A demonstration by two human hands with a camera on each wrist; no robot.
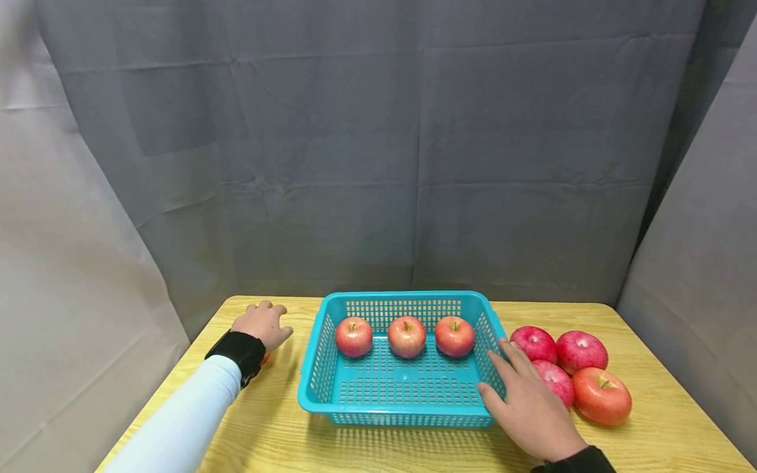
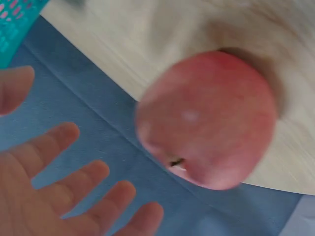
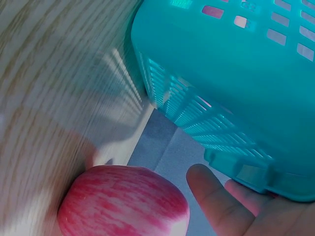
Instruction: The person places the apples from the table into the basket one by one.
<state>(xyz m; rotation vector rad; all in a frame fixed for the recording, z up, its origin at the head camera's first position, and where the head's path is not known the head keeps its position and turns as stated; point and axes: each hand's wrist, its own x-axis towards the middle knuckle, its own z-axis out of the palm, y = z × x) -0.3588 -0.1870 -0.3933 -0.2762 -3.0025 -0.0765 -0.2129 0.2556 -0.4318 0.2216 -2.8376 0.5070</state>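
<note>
Three red apples [image 1: 407, 337] stand in a row along the back of a turquoise plastic basket [image 1: 408, 420]. My right hand [image 1: 529, 410] lies at the basket's right rim, its fingers extended over that edge; whether they press on it I cannot tell. My left hand [image 1: 264, 325] hovers over the table left of the basket with fingers spread, holding nothing. Close to it in the left wrist view is a red apple [image 2: 209, 120], apart from the fingers; in the head view the wrist hides nearly all of it.
Several more apples [image 1: 602, 396] are clustered right of the basket, beside my right hand. One pink-red apple [image 3: 125, 201] shows near the fingers in the right wrist view. Grey cloth [image 1: 378, 164] hangs behind the wooden table [image 1: 668, 401], with lighter cloth on both sides.
</note>
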